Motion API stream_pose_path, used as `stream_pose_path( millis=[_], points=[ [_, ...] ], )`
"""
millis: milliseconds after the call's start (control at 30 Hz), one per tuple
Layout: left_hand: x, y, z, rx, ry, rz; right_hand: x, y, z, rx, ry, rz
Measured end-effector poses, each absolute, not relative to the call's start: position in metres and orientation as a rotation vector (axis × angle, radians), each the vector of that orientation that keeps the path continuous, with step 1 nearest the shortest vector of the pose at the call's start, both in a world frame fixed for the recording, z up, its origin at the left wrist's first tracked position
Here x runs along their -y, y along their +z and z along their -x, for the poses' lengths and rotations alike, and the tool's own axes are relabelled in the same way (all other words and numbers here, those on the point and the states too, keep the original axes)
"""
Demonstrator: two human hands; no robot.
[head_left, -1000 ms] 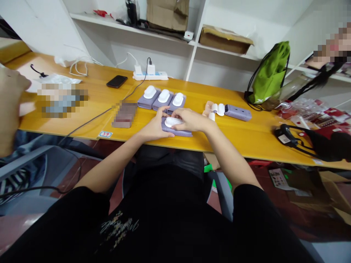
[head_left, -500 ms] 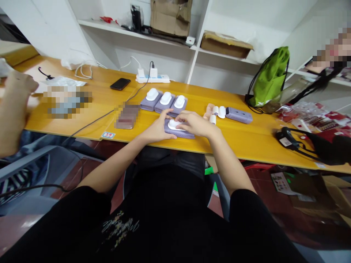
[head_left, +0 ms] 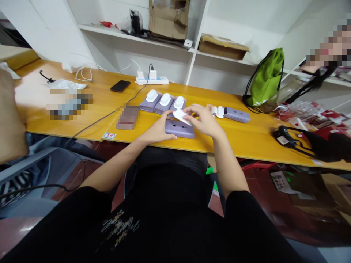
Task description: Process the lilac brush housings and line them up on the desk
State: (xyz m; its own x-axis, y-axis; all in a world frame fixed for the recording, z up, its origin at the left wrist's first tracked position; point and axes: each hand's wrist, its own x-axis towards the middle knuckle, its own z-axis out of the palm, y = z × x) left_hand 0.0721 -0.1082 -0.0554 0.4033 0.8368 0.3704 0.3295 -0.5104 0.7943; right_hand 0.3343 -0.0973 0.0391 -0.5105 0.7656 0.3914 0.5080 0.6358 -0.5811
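My left hand [head_left: 158,130] grips the left end of a purple box [head_left: 179,128], its thumb along the near side and fingers on the far side. Two dark slots show on the box's top face. Just above it, my right hand [head_left: 203,118] pinches a white oval piece [head_left: 181,115] with a ridged edge, tilted and apart from the box. Behind stand three similar purple boxes, each topped by a white oval piece: a left one [head_left: 151,101], a middle one [head_left: 165,104] and a right one [head_left: 179,103], the last partly hidden by my hands.
Another purple box [head_left: 237,114] lies at right beside small white pieces [head_left: 220,111]. A phone [head_left: 120,86], a power strip [head_left: 161,80] and a cable are at the back left. A green bag [head_left: 267,78] stands back right. At far left is another person's arm [head_left: 11,120].
My right hand has lifted the white oval piece off the purple box and tilted it, uncovering the slots. My left hand stays on the box. The other person's arm has moved nearer.
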Motion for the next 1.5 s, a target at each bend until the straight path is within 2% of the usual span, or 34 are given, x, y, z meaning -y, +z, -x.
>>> stream_pose_path(
  millis=[100, 167, 433, 567, 733, 833, 967, 1100, 1300, 1500],
  points=[
    [0.108, -0.057, -0.071, -1.025, 1.004, -2.044, 0.095, 0.04, -0.37, 1.935, 0.677, 1.082],
    [0.108, -0.057, -0.071, -1.032, 0.99, -2.05, 0.094, 0.041, -0.401, 1.777, 0.651, 1.193],
    [0.11, -0.054, -0.072, -1.021, 0.963, -2.073, 0.077, 0.029, -0.486, 1.559, 0.055, 1.853],
    [0.108, -0.057, -0.07, -1.033, 0.946, -2.083, 0.067, 0.005, -0.476, 1.615, 0.01, 2.098],
    [0.12, -0.043, -0.076, -1.072, 1.048, -2.233, 0.067, -0.01, -0.479, 1.585, 0.065, 2.005],
    [0.116, -0.02, -0.102, -0.898, 1.108, -2.327, 0.073, -0.011, -0.498, 1.617, 0.206, 1.883],
    [0.065, 0.007, -0.167, -0.85, 0.668, -2.381, 0.082, -0.01, -0.528, 1.841, 0.45, 1.717],
    [0.0, 0.008, -0.231, -0.983, 0.252, -2.468, 0.082, -0.008, -0.55, 2.008, 0.278, 1.715],
    [-0.027, -0.011, -0.278, -1.03, 0.142, -2.531, 0.064, -0.017, -0.54, 2.166, 0.19, 1.8],
    [-0.027, -0.014, -0.298, -1.03, 0.121, -2.591, 0.042, -0.022, -0.526, 2.034, 0.008, 2.011]
  ],
)
